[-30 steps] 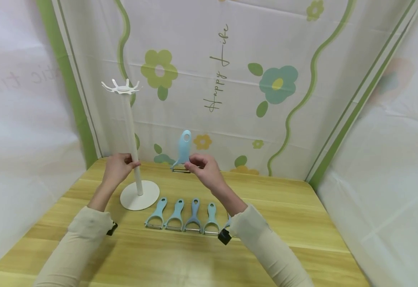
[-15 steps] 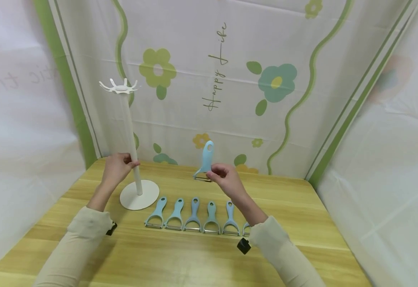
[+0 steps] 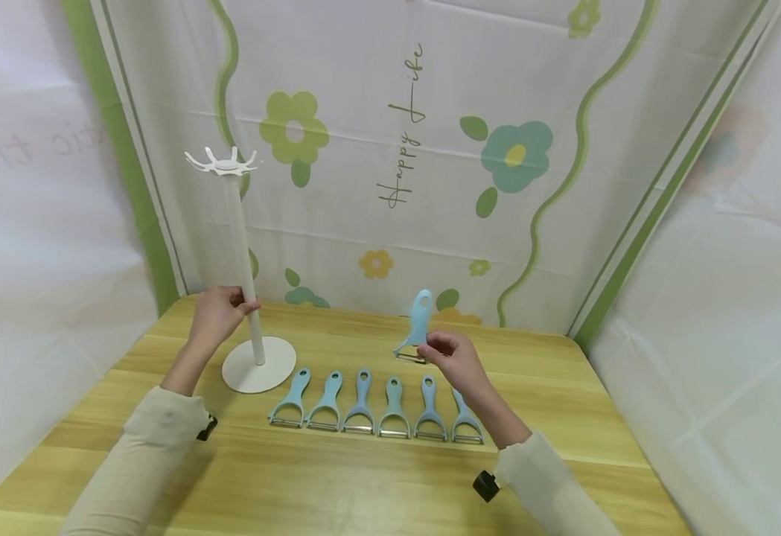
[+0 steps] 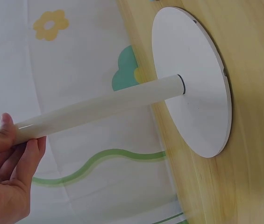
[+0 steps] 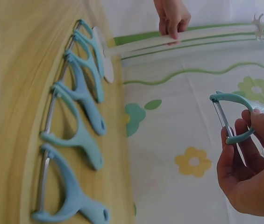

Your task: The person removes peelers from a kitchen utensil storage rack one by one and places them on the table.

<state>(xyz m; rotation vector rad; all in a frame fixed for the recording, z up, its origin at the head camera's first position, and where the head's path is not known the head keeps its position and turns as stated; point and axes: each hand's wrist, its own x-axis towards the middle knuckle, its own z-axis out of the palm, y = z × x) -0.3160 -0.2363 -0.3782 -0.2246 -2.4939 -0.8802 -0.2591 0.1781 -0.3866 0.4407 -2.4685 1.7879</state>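
My left hand point(image 3: 217, 316) grips the pole of a white stand point(image 3: 241, 246) between thumb and fingers, about midway up. The stand is upright on a round base point(image 4: 192, 116), and a ring of hooks point(image 3: 225, 164) tops it. In my right hand point(image 3: 456, 363) a light blue peeler point(image 3: 421, 316) is pinched by its blade end, with its holed handle pointing up. It is held in the air above the back of the table. Below it, several blue and green peelers point(image 3: 393, 406) lie in a row, blades toward me; the right wrist view shows some peelers point(image 5: 71, 196) closely.
The wooden table point(image 3: 336, 484) has its back edge against a white curtain point(image 3: 350, 201) printed with flowers. White curtains point(image 3: 718, 298) also hang along both sides. The stand is left of the peeler row.
My right hand has moved right and down with the peeler, away from the stand. More of the peeler row is uncovered. My left hand keeps its grip on the pole.
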